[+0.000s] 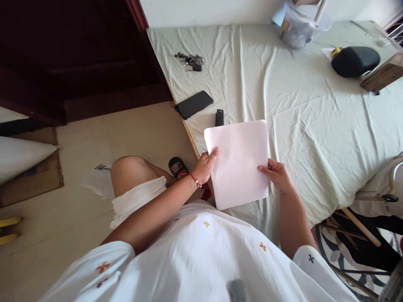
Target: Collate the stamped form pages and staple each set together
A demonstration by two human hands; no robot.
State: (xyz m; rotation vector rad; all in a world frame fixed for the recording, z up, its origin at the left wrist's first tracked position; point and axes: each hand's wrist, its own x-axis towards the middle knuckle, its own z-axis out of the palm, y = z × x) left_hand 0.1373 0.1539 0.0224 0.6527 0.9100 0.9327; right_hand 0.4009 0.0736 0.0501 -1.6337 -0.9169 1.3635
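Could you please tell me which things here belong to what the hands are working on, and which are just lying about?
In hand:
paper, gripped by the left hand and right hand

Lying about on the sheet:
phone
keys
small black device
black cushion
plastic tub

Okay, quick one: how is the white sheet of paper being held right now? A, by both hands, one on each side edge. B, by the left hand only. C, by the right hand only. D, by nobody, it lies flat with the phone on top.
A: the left hand grips the left edge of the white sheet of paper and the right hand grips its right edge.
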